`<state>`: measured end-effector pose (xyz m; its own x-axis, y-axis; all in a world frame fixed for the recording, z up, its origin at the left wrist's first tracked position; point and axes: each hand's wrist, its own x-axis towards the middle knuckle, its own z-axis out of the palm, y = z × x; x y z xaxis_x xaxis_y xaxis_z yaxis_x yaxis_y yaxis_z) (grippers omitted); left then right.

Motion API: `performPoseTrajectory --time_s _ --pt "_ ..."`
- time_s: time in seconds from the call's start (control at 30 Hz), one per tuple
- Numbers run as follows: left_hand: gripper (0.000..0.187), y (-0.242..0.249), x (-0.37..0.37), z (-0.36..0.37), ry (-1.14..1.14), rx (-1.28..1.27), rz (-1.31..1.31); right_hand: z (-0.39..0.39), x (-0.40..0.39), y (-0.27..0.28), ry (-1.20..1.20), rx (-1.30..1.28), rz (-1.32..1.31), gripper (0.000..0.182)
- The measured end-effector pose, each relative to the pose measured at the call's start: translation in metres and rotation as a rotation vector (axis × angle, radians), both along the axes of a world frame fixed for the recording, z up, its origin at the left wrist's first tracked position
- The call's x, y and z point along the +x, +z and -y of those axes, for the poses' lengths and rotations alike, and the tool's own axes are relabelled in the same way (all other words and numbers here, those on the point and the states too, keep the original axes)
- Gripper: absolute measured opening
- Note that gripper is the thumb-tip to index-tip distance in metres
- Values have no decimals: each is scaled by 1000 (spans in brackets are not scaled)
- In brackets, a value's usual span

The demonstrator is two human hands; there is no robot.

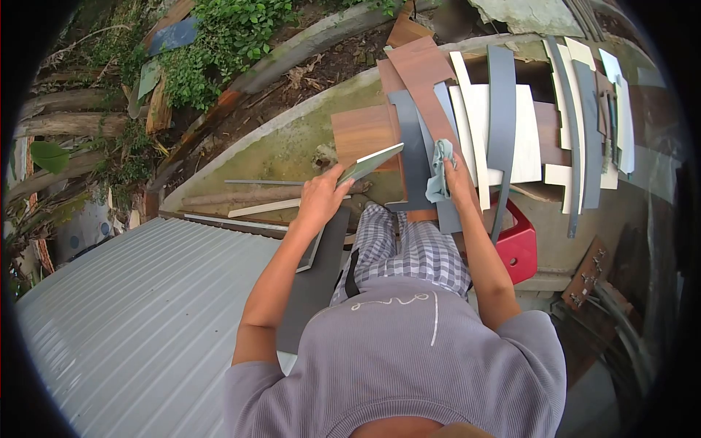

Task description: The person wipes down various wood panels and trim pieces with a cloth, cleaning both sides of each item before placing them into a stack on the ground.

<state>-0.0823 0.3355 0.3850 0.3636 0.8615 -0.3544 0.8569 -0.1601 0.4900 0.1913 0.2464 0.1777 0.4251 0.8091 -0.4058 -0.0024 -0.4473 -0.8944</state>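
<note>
"One grey shirt (431,350) fills the nearest part. What does the left hand (319,197) have?"

"It's closed on a small grey-green panel (371,163), thumb and fingers clamping the near left end. The panel tilts, its white edge running up to the right."

"And the right hand (458,181)?"

"Half curled, gripping a pale blue-green cloth (439,174) that hangs crumpled on its left. The cloth overlaps the boards behind it in view; I can't tell whether they touch."

"What's lower down?"

"Checked trousers (420,252) between the arms, and a red stool (517,252) just to their right. On the left spreads a corrugated sheet (146,314), a dark grey board (321,270) beside its right edge."

"Farther out?"

"A pale strip (263,208) lies near the sheet's far edge. Over the right part of the concrete floor (285,150) there's a pile: a brown wood-grain board (429,87), a white board (522,139), a dark grey strip (501,109). Another row of boards (588,139) sits nearer the floor's right edge."

"And past the floor's curved far edge?"

"Soil, then leafy plants (244,33) toward the left."
</note>
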Motion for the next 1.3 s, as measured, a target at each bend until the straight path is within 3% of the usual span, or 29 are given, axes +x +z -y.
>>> performPoseTrajectory --time_s 0.17,0.23,0.27,0.33,0.4,0.47,0.53,0.6,0.63,0.7,0.77,0.8,0.87,0.9,0.97,1.1,1.17,1.3 --pt "28 -23 0 9 -180 133 117 -33 -45 69 149 144 117 49" --pt "28 -26 0 11 -134 85 108 -38 -59 108 466 307 133 60" --pt "27 -27 -2 11 -99 38 103 -40 -66 120 471 307 130 60" --pt "27 -22 -4 10 -60 -6 93 -44 -76 135 874 476 338 67" --pt "27 -23 -7 11 -13 -46 82 -42 -85 115 859 546 465 68" --pt "26 -30 -12 15 -74 25 182 -51 -85 106 900 300 362 67" --pt "26 -30 -10 17 -43 -2 163 -57 -88 95 834 380 417 60" --pt "25 -33 -14 20 -23 -30 153 -62 -86 92 900 316 284 47" --pt "31 -39 -17 23 -79 60 128 -65 -86 96 922 312 290 38" --pt "38 -37 -19 31 -130 150 107 -59 -87 101 905 258 236 37" --pt "65 -15 -18 54 116 300 4 -52 -88 104 889 207 183 37" --pt "65 -19 -25 71 122 299 2 -46 -88 103 872 261 208 37" --pt "87 -38 -43 103 823 115 504 -36 -89 97 855 312 223 38" --pt "87 -36 -43 105 824 112 499 -30 -90 94 848 347 280 39" --pt "88 -31 -41 109 1935 -758 1169 -21 -90 88 845 383 334 40" --pt "81 -59 -4 101 2090 -1031 1357 -15 -90 89 843 434 372 44" --pt "62 -83 6 101 1703 -864 1571 -10 -85 90 866 423 371 45" --pt "43 -86 5 98 1760 -871 1428 3 -71 92 969 383 327 49"
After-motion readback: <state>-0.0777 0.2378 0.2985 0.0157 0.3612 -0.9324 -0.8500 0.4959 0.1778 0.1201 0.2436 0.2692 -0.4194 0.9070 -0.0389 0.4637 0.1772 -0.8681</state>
